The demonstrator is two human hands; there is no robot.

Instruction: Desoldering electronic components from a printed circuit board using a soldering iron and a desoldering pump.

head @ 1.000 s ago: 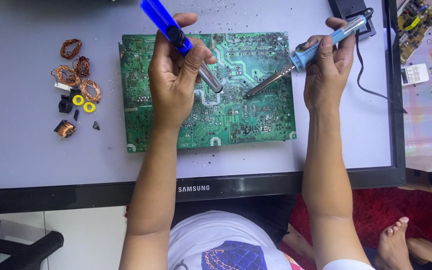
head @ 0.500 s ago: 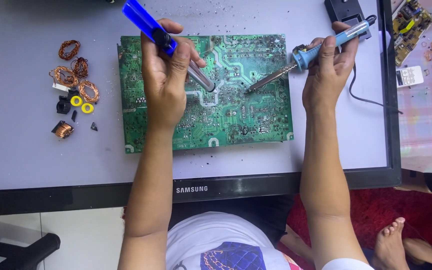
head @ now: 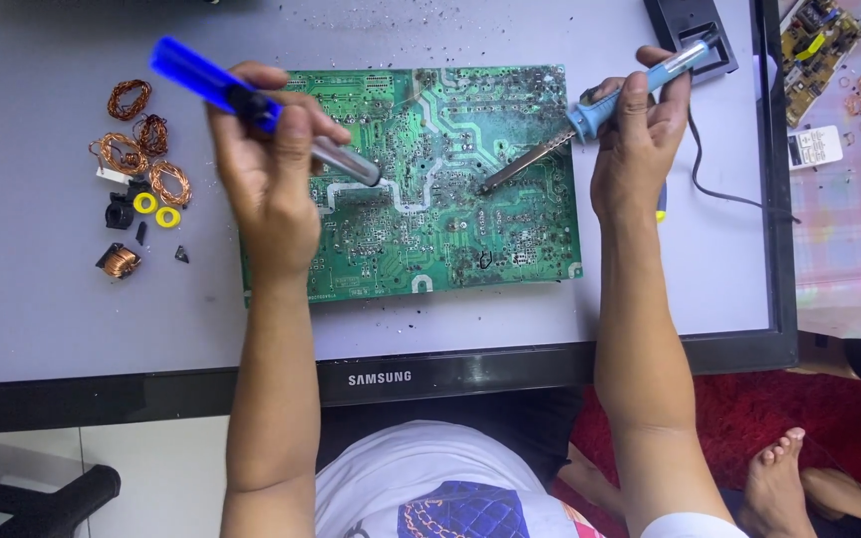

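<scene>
Lying flat near the bottom of the frame, a dark-framed flat screen (head: 72, 299) is used as the work surface, its pale face turned up. A green circuit board (head: 430, 239) is laid on it at the centre, solder side up, with dark specks scattered around it. The left hand (head: 266, 189) is seen at centre left over the board's left part, its fingers closed around a blue desoldering pump (head: 251, 105), whose metal tip is pointed down onto the board. The right hand (head: 640, 139) is held at the board's right edge, fingers wrapped around the blue handle of a soldering iron (head: 590, 120); its tip is set on the board near the middle, close to the pump's tip. Copper wire coils (head: 137, 149) and two yellow rings (head: 155, 209) are spread at the upper left, well apart from the board. A smaller circuit board (head: 819, 40) is seen at the upper right.
</scene>
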